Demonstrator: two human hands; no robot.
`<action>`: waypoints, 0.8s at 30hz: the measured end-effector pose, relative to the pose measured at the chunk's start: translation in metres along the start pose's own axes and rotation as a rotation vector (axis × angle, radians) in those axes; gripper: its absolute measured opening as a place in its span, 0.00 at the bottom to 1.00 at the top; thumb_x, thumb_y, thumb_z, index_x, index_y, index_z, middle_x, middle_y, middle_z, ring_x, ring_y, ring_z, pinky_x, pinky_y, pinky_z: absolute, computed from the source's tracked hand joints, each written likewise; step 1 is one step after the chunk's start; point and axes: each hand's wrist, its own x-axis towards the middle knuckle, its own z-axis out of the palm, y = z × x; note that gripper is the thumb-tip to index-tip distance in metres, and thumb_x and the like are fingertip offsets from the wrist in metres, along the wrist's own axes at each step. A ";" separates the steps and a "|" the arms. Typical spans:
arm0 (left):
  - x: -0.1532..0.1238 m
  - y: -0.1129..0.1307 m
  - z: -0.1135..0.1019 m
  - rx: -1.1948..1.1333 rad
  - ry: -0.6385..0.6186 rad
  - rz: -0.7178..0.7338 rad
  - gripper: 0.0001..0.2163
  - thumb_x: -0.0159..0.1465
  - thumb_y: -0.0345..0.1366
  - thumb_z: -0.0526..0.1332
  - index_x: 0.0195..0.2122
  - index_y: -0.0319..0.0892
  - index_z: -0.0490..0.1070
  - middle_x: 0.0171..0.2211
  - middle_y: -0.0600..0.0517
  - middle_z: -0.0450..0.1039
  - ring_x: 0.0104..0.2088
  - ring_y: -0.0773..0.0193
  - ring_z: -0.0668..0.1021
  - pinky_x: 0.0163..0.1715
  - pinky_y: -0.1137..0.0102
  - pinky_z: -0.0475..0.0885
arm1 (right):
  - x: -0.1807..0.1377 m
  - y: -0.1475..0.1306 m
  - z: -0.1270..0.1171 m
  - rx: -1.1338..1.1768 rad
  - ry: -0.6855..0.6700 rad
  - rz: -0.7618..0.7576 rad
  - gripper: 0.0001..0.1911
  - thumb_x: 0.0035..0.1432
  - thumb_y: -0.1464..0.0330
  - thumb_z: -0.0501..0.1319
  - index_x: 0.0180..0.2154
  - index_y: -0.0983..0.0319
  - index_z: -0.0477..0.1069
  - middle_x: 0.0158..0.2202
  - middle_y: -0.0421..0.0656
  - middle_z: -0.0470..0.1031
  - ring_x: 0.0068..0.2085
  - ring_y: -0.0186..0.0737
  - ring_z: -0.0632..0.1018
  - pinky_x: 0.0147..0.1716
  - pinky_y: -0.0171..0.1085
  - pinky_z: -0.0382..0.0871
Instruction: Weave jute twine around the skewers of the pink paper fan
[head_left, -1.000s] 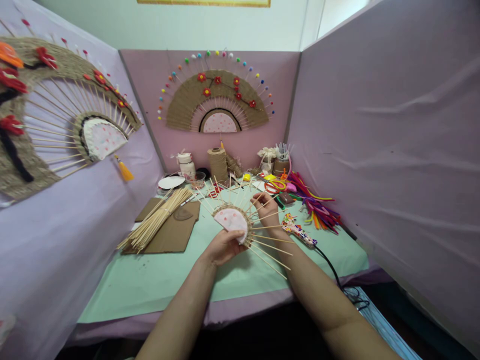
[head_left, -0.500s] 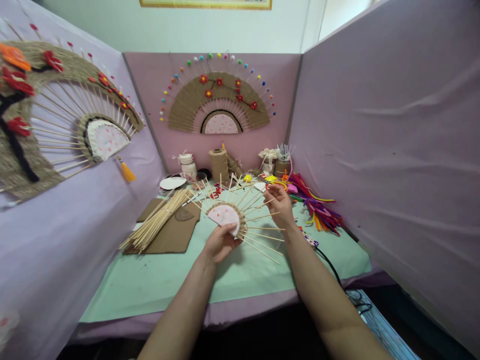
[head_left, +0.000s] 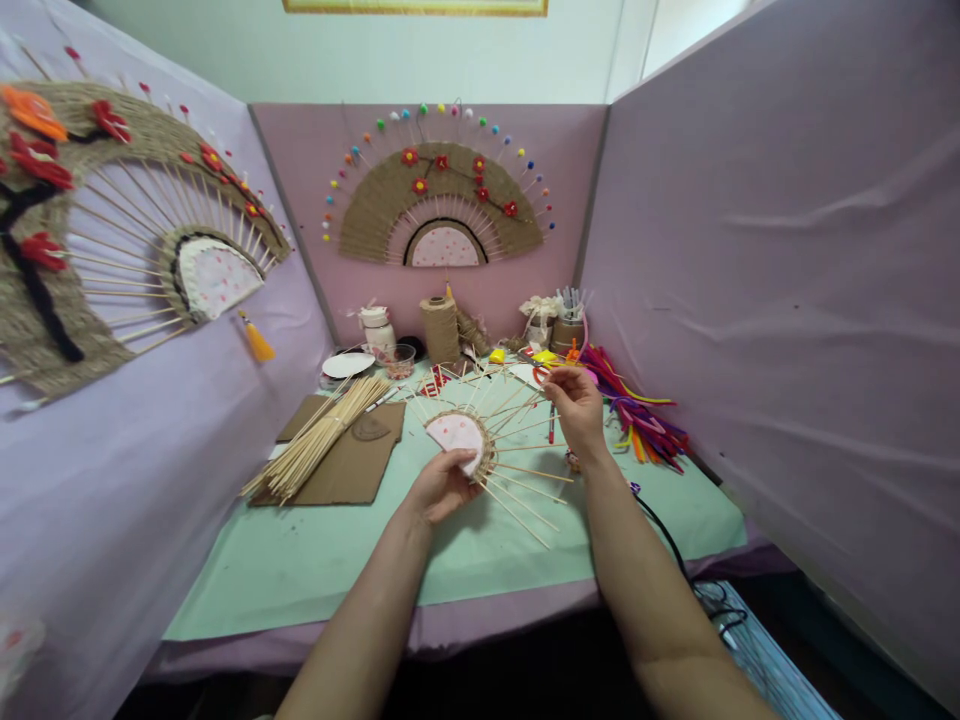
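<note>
My left hand point(head_left: 441, 487) grips a small half-made fan by the lower edge of its half-round base point(head_left: 454, 432), thumb on top of the pink-dotted white covering. Twine runs round the curved edge of that base, and thin wooden sticks point(head_left: 536, 472) spread outward from it like rays. To the right of the fan, my right hand point(head_left: 576, 408) is raised near the tips of the sticks, thumb and fingers brought together in a pinch. What lies between those fingertips is too small to make out. A red loop point(head_left: 539, 375) shows just beyond them.
A bundle of sticks point(head_left: 322, 440) lies on cardboard point(head_left: 367, 482) at left. Behind stand a twine spool point(head_left: 440, 330), a white bottle point(head_left: 377, 330) and jars point(head_left: 568, 332). Coloured pipe cleaners point(head_left: 649, 430) lie at right, near a black cable point(head_left: 664, 535). Finished fans point(head_left: 442, 200) hang on the partitions.
My right hand has moved a little right and down, away from the stick tips. The fan has tilted slightly in my left hand, which keeps its grip.
</note>
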 end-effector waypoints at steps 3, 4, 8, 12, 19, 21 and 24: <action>-0.003 0.000 0.001 0.015 -0.034 -0.015 0.08 0.53 0.25 0.60 0.35 0.33 0.70 0.26 0.48 0.75 0.22 0.69 0.74 0.24 0.74 0.69 | 0.003 0.004 -0.006 0.030 -0.039 0.046 0.12 0.46 0.66 0.64 0.36 0.59 0.68 0.30 0.39 0.71 0.31 0.34 0.72 0.32 0.35 0.66; -0.004 -0.001 0.002 0.020 -0.046 -0.011 0.08 0.52 0.25 0.60 0.35 0.33 0.71 0.26 0.48 0.75 0.22 0.69 0.74 0.25 0.74 0.69 | 0.004 0.006 -0.007 0.034 -0.040 0.067 0.12 0.46 0.66 0.65 0.35 0.59 0.68 0.29 0.39 0.71 0.30 0.34 0.72 0.31 0.35 0.65; -0.008 -0.001 0.003 0.025 -0.093 0.015 0.10 0.52 0.25 0.61 0.36 0.33 0.72 0.28 0.48 0.76 0.24 0.68 0.75 0.26 0.73 0.69 | 0.002 0.012 0.000 -0.068 -0.054 0.118 0.10 0.45 0.65 0.65 0.31 0.61 0.69 0.28 0.39 0.71 0.29 0.34 0.71 0.30 0.34 0.64; -0.014 0.000 0.003 0.041 -0.193 0.036 0.12 0.50 0.28 0.63 0.37 0.33 0.73 0.29 0.48 0.76 0.26 0.66 0.75 0.28 0.71 0.69 | -0.008 0.018 0.015 -0.159 -0.155 0.126 0.08 0.46 0.64 0.64 0.29 0.61 0.70 0.26 0.39 0.71 0.28 0.34 0.69 0.29 0.34 0.63; -0.016 -0.010 0.007 0.101 -0.377 -0.022 0.13 0.50 0.30 0.65 0.37 0.32 0.74 0.31 0.45 0.76 0.31 0.62 0.77 0.33 0.70 0.70 | -0.032 0.025 0.045 -0.221 -0.232 0.196 0.07 0.44 0.65 0.62 0.26 0.62 0.69 0.24 0.39 0.71 0.26 0.35 0.70 0.28 0.35 0.64; -0.015 -0.012 0.008 0.068 -0.360 -0.013 0.13 0.51 0.33 0.65 0.36 0.32 0.74 0.31 0.44 0.77 0.31 0.62 0.77 0.33 0.70 0.70 | -0.035 0.025 0.047 -0.233 -0.240 0.203 0.06 0.45 0.66 0.61 0.27 0.61 0.69 0.25 0.39 0.72 0.27 0.35 0.71 0.28 0.35 0.64; -0.013 -0.012 0.008 0.024 -0.287 0.022 0.12 0.52 0.35 0.64 0.35 0.32 0.74 0.30 0.44 0.77 0.31 0.62 0.77 0.34 0.70 0.70 | -0.034 0.025 0.045 -0.283 -0.231 0.205 0.06 0.45 0.66 0.61 0.26 0.62 0.69 0.24 0.39 0.72 0.26 0.35 0.70 0.27 0.34 0.64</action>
